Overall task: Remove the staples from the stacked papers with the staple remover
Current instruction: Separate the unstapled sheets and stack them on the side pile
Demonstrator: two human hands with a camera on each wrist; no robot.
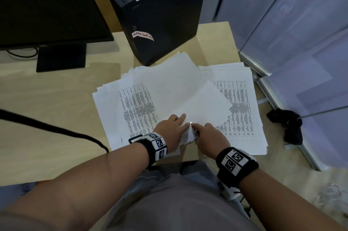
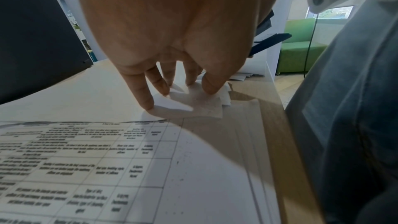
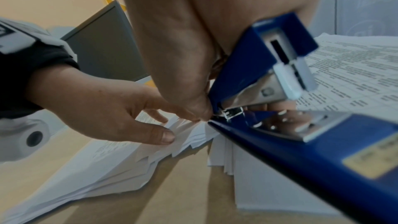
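My left hand (image 1: 169, 127) lies flat on the stapled papers (image 1: 188, 98), fingers straight and spread, holding down the near corner of the bundle. In the left wrist view my fingertips (image 2: 148, 105) press on dog-eared white corners that fan out under them. My right hand (image 1: 211, 136) is closed around the staple remover (image 3: 280, 108), a blue tool with a bright metal tongue and a yellowish label on its lower arm. The right wrist view shows its metal tip right at the corner of the bundle, just beside my left forefinger, with the thumb of my right hand on the blue upper arm. Whether the tip has caught a staple I cannot tell; the spot is small and blurred.

The bundle sits near the front edge of the desk (image 1: 47, 98), towards its right front corner, laid slantwise over two wider heaps of sheets. The left heap (image 1: 135, 106) shows a printed table, and so does the right heap (image 1: 239, 106), which reaches close to the right edge of the desk. Behind the papers, at the back right corner, a black computer tower (image 1: 160, 14) stands with a pink handwritten tag on it. A black monitor (image 1: 47, 4) stands at the back left, and a dark cable (image 1: 56, 129) runs across the desk to its front edge. A black cloth (image 1: 288, 123) lies on the floor to the right.
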